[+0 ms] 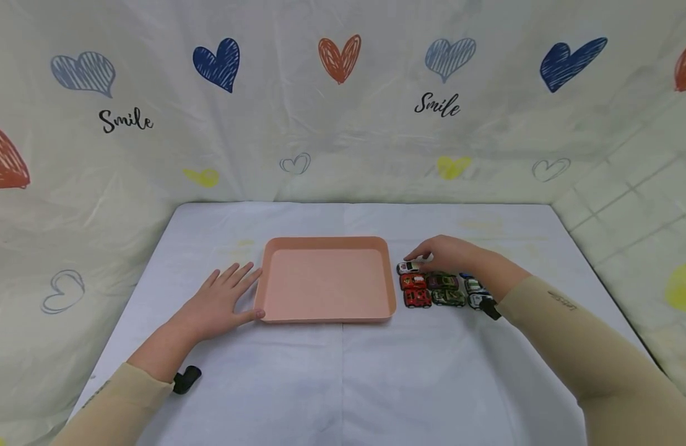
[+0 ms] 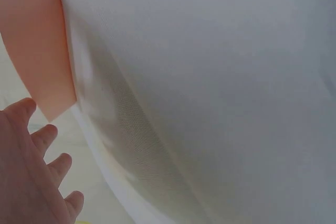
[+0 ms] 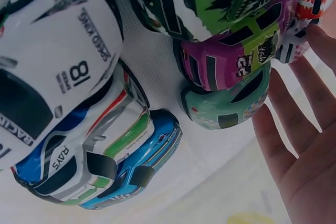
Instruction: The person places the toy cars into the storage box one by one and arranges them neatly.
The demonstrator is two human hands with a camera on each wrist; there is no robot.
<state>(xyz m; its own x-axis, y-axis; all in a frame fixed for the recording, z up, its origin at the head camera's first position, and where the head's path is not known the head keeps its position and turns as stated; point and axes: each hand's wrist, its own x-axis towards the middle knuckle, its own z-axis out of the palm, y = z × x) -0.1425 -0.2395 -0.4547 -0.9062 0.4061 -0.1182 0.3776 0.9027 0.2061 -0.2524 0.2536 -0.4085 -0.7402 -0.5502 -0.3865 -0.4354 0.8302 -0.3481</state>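
Observation:
A pink rectangular tray (image 1: 326,317) lies on the white table. My left hand (image 1: 220,306) is spread at its left side, fingers straight, thumb touching the near left corner; the left wrist view shows these fingertips (image 2: 60,166) beside the tray wall (image 2: 39,51). My right hand (image 1: 451,254) reaches over toy cars right of the tray. Its thumb and index finger pinch a small white toy car (image 1: 408,267) at the far left of the group. In the right wrist view that car (image 3: 289,45) is mostly hidden behind others, and the remaining fingers (image 3: 294,108) extend loosely.
Red toy cars (image 1: 416,298), a green one (image 1: 447,298) and a purple-green one (image 1: 442,281) stand close together. A teal car (image 3: 226,103), white cars (image 3: 63,51) and a blue car (image 3: 142,166) are beside them. A heart-printed cloth (image 1: 343,124) hangs behind the table.

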